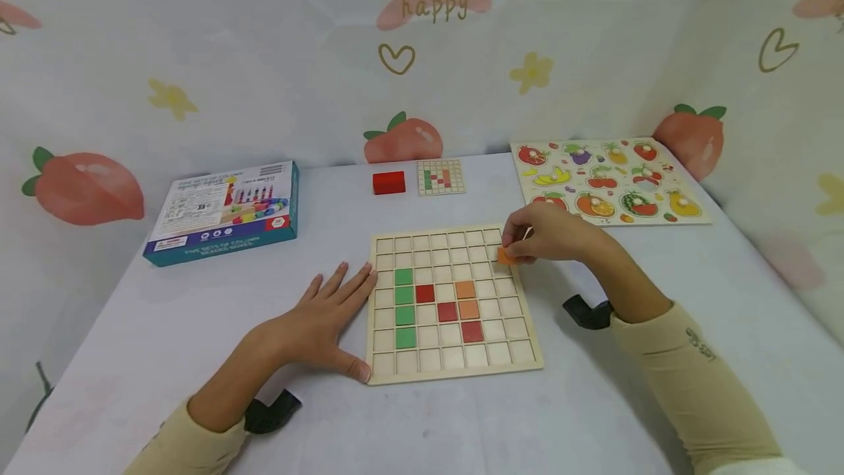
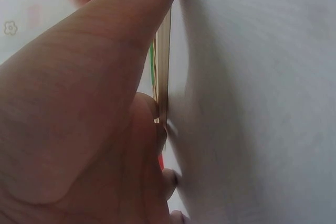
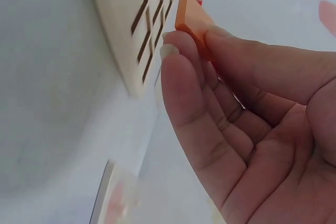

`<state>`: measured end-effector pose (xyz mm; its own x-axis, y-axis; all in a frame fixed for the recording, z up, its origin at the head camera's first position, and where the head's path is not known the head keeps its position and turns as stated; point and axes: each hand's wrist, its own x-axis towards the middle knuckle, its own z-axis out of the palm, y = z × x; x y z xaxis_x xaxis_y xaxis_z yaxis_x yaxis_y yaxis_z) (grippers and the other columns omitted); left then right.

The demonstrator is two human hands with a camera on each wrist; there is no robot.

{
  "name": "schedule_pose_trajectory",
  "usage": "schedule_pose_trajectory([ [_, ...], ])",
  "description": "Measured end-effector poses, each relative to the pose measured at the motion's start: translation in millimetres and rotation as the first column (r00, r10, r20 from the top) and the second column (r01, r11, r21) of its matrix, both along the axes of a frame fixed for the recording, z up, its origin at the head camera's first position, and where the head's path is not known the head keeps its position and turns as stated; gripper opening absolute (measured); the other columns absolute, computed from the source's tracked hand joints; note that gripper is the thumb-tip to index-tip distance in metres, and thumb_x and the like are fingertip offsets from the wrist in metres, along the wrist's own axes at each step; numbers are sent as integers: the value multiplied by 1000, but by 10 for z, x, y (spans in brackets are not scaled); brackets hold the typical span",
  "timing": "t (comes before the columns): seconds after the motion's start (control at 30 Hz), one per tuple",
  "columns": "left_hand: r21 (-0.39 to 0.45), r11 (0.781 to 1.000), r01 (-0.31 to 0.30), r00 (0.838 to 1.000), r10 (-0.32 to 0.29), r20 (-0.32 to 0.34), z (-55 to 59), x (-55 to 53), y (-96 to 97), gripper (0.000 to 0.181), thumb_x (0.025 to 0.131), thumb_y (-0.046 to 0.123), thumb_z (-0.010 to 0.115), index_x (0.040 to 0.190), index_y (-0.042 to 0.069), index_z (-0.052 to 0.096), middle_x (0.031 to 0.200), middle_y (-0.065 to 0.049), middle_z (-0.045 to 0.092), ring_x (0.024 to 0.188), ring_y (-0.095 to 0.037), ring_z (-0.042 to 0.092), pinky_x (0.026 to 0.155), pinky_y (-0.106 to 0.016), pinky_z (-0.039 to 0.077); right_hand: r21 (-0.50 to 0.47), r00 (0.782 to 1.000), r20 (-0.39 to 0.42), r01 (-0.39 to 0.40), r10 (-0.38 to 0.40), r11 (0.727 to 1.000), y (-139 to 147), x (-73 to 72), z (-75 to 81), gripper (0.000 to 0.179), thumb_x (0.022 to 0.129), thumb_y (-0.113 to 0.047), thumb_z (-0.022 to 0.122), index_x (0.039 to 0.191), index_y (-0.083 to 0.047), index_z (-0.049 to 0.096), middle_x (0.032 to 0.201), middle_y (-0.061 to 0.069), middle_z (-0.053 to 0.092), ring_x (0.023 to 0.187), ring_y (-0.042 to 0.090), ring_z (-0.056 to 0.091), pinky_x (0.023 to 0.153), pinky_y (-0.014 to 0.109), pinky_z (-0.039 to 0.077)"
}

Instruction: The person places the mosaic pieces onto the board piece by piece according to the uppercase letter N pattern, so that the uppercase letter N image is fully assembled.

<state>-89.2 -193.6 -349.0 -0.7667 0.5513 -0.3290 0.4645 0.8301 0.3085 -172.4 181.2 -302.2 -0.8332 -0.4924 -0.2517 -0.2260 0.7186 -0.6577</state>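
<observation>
A wooden grid board (image 1: 422,377) lies on the table. On it are a column of several green tiles (image 1: 405,296), a diagonal of three red tiles (image 1: 447,311) and two orange tiles (image 1: 465,289). With fingers spread, my left hand (image 1: 323,328) rests at the board's left edge, thumb and fingertips touching the frame. Between thumb and fingers my right hand (image 1: 554,232) pinches an orange square tile (image 3: 194,19), held above the grid's upper right cells. The left wrist view shows the board's side edge (image 2: 164,72) beside that hand; the fingers are partly hidden.
Behind the board are a red block (image 1: 389,182) and a small pattern card (image 1: 442,188) with a similar coloured grid. To the back left lies a bead set box (image 1: 224,211). A fruit puzzle board (image 1: 613,196) lies at the back right, beyond the right hand.
</observation>
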Motion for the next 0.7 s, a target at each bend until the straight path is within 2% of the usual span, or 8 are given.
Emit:
schedule_pose_trajectory([
  [0.17, 7, 1000, -2, 1000, 2, 1, -9, 1, -11, 136, 61, 84, 71, 163, 17, 10, 168, -4, 2, 151, -39, -9, 114, -66, -4, 3, 1000, 19, -10, 10, 1000, -176, 12, -4, 6, 93, -5, 71, 88, -5, 69, 78, 4, 64, 69, 19, 61, 65, 31, 54],
  [0.47, 6, 1000, 5, 1000, -5, -5, -16, -3, -32, 136, 61, 84, 70, 163, 17, 10, 168, -4, 1, 151, -39, -9, 114, -66, -4, 41, 994, -38, -105, 107, 994, -507, -24, -66, 8, 90, -4, 74, 84, -7, 69, 77, 2, 63, 70, 17, 58, 65, 29, 52],
  [0.7, 11, 1000, 10, 1000, -9, -9, -21, 0, -29, 136, 61, 84, 69, 163, 17, 9, 168, -4, 1, 151, -40, -9, 114, -67, -4, 170, 979, -106, -153, 172, 974, -656, -21, -140, 12, 90, -12, 76, 80, -13, 68, 76, -2, 60, 75, 17, 54, 69, 31, 46],
])
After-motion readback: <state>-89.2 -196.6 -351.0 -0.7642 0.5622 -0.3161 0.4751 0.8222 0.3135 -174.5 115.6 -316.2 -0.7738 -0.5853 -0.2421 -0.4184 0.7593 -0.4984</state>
